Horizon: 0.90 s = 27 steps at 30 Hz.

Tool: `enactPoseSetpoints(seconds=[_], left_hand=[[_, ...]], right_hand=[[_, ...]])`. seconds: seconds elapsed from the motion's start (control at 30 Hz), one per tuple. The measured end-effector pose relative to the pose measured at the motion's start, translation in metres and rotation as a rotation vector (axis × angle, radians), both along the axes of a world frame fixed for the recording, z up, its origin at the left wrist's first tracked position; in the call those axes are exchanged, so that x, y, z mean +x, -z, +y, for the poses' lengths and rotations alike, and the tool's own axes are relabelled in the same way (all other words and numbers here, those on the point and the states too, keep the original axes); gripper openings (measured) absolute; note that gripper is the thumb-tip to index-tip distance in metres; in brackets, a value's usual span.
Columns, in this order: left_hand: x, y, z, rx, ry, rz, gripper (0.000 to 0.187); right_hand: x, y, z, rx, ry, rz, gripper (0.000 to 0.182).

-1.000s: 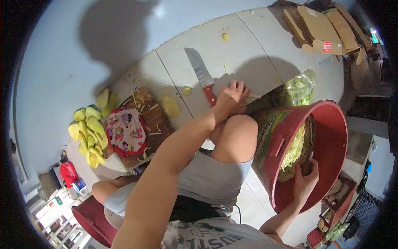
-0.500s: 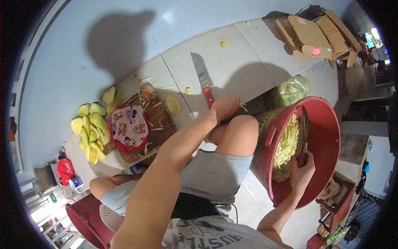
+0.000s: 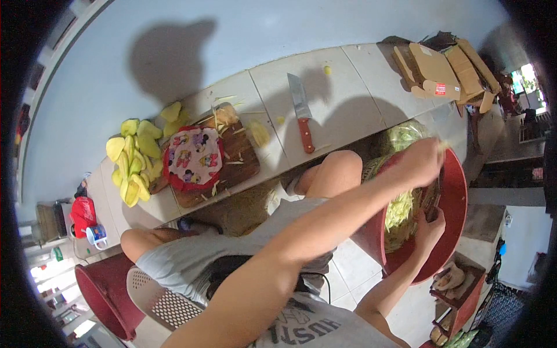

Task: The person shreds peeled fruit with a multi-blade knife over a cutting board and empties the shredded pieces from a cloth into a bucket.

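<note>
Left hand (image 3: 419, 163) pinching shreds above tilted red tub (image 3: 458, 191); right hand (image 3: 430, 227) gripping rim; risk: tub slips, shreds spill.

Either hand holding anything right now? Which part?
Right hand grips the sack's edge inside the red tub. Left hand is closed over the tub; contents unclear.

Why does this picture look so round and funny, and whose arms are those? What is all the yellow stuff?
The camera sits on a person's head and looks down, so you see their own arms and knees, bent by the round lens. Their left hand reaches over a red tub full of pale shredded strips, pinching a few. Their right hand grips something dark inside the tub. On the tiled floor lie a knife, a wooden board with a cartoon cloth, and peeled yellow-green fruit.
</note>
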<state>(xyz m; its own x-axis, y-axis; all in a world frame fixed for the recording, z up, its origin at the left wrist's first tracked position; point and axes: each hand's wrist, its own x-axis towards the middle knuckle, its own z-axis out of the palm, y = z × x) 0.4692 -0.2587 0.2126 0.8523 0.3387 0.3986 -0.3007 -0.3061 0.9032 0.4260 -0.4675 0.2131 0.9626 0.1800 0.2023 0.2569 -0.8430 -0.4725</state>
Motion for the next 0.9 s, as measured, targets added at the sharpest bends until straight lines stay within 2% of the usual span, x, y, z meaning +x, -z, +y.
enactPoseSetpoints(seconds=[0.07, 0.13, 0.17, 0.2, 0.23, 0.27, 0.3, 0.33, 0.37, 0.4, 0.43, 0.47, 0.5, 0.53, 0.57, 0.6, 0.67, 0.7, 0.73, 0.77, 0.8, 0.87, 0.9], left_hand=[[-0.015, -0.004, -0.028, 0.043, 0.212, 0.154, 0.037], [-0.031, 0.017, -0.039, 0.051, 0.056, 0.128, 0.055], [-0.036, 0.021, -0.033, 0.053, 0.05, 0.127, 0.055], [-0.052, 0.012, -0.012, -0.105, 0.132, 0.129, 0.051], [-0.071, 0.002, 0.009, -0.265, 0.212, 0.125, 0.046], [-0.097, -0.007, 0.032, -0.576, 0.262, 0.172, 0.035], [-0.12, -0.008, 0.055, -0.589, 0.178, 0.15, 0.021], [-0.138, 0.0, 0.078, -0.679, 0.078, 0.18, 0.021], [-0.164, 0.012, 0.11, -0.655, -0.005, 0.222, 0.022], [-0.179, 0.053, 0.138, -0.173, -0.35, -0.008, 0.022], [-0.226, 0.047, 0.167, -0.727, -0.194, 0.193, 0.024], [-0.264, 0.046, 0.192, -0.818, -0.386, 0.269, 0.023], [-0.294, 0.088, 0.223, -0.7, -0.57, 0.242, 0.022], [-0.336, 0.079, 0.238, -0.923, -0.678, 0.221, 0.02], [-0.369, 0.112, 0.259, -0.815, -0.797, 0.162, 0.018], [-0.397, 0.148, 0.284, -0.699, -0.905, 0.107, 0.017], [-0.446, 0.163, 0.314, -0.572, -1.115, 0.148, 0.02], [-0.466, 0.164, 0.328, -0.573, -1.122, 0.144, 0.02], [-0.481, 0.165, 0.341, -0.455, -1.205, 0.243, 0.023], [-0.488, 0.164, 0.347, -0.336, -1.282, 0.34, 0.026], [-0.489, 0.159, 0.352, -0.341, -1.285, 0.33, 0.026], [-0.489, 0.148, 0.364, -0.186, -1.352, 0.437, 0.03], [-0.486, 0.148, 0.372, -0.188, -1.355, 0.435, 0.03]], right_hand=[[-0.002, -0.01, 0.003, 0.014, 0.127, 0.01, 0.032], [0.005, -0.002, -0.012, 0.039, 0.15, 0.09, 0.032], [0.005, 0.001, -0.016, 0.026, 0.154, 0.018, 0.032], [0.007, 0.005, -0.023, 0.008, 0.158, -0.058, 0.032], [0.023, 0.02, -0.046, 0.0, 0.153, -0.014, 0.032], [0.019, 0.016, -0.045, -0.006, 0.139, -0.022, 0.032], [0.016, 0.012, -0.04, -0.065, 0.143, -0.045, 0.033], [0.014, 0.007, -0.031, -0.116, 0.147, -0.073, 0.034], [0.011, 0.003, -0.026, -0.114, 0.125, -0.085, 0.034], [0.008, 0.001, -0.022, -0.096, 0.111, -0.151, 0.035], [0.006, -0.001, -0.015, -0.075, 0.092, -0.214, 0.036], [0.0, -0.004, -0.005, -0.051, 0.069, -0.289, 0.036], [-0.021, -0.02, 0.025, 0.03, 0.055, -0.27, 0.036], [-0.047, -0.037, 0.055, 0.106, 0.044, -0.243, 0.037], [-0.058, -0.039, 0.073, 0.132, -0.104, -0.344, 0.034], [-0.074, -0.041, 0.098, 0.139, -0.126, -0.332, 0.034], [-0.119, -0.045, 0.158, 0.467, -0.277, 0.001, 0.03], [-0.139, -0.044, 0.185, 0.326, -0.396, 0.06, 0.027], [-0.155, -0.044, 0.21, 0.179, -0.51, 0.114, 0.024], [-0.162, -0.03, 0.238, 0.133, -0.798, -0.139, 0.024], [-0.17, -0.011, 0.263, 0.084, -1.079, -0.403, 0.023], [-0.216, 0.001, 0.303, 0.041, -0.963, 0.341, 0.026], [-0.23, 0.011, 0.321, 0.043, -0.996, 0.374, 0.028]])
